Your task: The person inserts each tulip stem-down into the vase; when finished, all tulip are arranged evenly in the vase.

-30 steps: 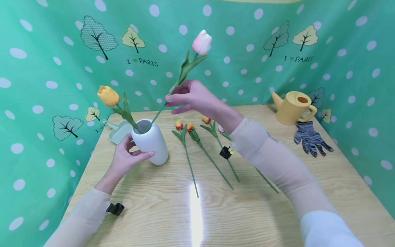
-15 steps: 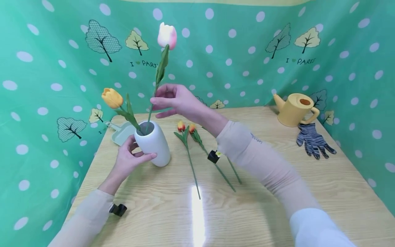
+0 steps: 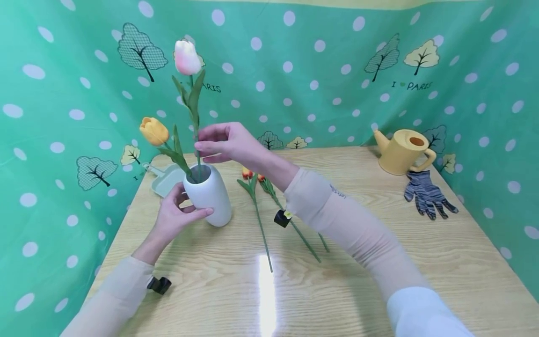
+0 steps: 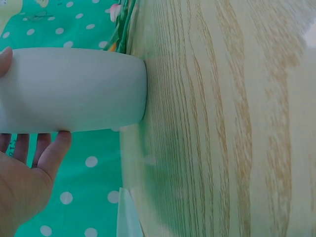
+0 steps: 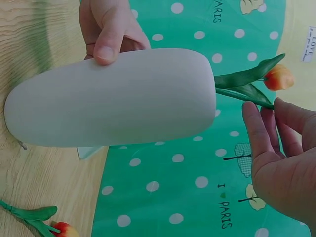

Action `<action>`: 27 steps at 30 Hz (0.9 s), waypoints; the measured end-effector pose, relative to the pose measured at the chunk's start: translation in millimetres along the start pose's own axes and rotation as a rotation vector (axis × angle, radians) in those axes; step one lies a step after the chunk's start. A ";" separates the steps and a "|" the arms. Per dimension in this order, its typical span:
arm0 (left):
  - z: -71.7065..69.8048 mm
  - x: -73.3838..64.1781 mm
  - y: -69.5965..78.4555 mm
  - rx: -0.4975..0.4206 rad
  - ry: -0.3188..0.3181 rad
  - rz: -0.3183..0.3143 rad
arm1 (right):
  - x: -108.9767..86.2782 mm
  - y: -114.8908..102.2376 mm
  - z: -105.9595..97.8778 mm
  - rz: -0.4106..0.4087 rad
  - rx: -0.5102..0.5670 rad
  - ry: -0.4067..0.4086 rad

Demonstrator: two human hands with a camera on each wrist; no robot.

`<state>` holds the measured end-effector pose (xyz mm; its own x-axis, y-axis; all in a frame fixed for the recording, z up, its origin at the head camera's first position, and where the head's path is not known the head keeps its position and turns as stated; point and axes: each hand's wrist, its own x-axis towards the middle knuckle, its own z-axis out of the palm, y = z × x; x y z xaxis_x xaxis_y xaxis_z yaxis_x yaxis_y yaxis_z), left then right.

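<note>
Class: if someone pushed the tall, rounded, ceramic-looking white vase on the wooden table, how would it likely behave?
The tall, rounded, ceramic-looking white vase would probably tip if pushed near the top, being taller than wide. Its smooth, handleless surface may feel slippery. Laid down, its rounded sides would likely let it roll.

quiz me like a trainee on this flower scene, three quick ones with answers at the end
1. True or false: the right hand pinches the stem of the pink-and-white tulip.

2. Fill in the blank: the left hand holds the white ____.

3. Which of these is nearest to the striped glove?
a) the pale green dustpan
b) the yellow watering can
c) the yellow tulip

Key: 1. True. 2. vase. 3. b.
</note>
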<state>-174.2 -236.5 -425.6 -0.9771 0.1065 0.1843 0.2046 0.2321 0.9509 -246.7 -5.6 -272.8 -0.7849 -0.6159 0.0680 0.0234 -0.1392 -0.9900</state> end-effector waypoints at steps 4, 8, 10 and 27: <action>0.9 2.9 0.6 0.012 -0.006 -0.010 | 1.2 2.0 -0.6 0.016 -0.027 -0.001; 1.1 2.8 1.4 -0.003 -0.003 -0.030 | 2.8 5.1 0.6 0.018 -0.060 -0.013; 0.3 1.6 1.3 0.001 0.000 -0.036 | 3.5 6.8 2.1 0.021 -0.085 -0.020; -0.7 -0.5 2.6 0.041 -0.010 -0.025 | 6.3 9.7 6.7 0.142 -0.177 -0.002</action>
<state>-173.2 -236.7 -423.1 -0.9814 0.1096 0.1578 0.1824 0.2746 0.9441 -247.2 -16.0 -281.1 -0.7801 -0.6213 -0.0739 0.0249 0.0872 -0.9959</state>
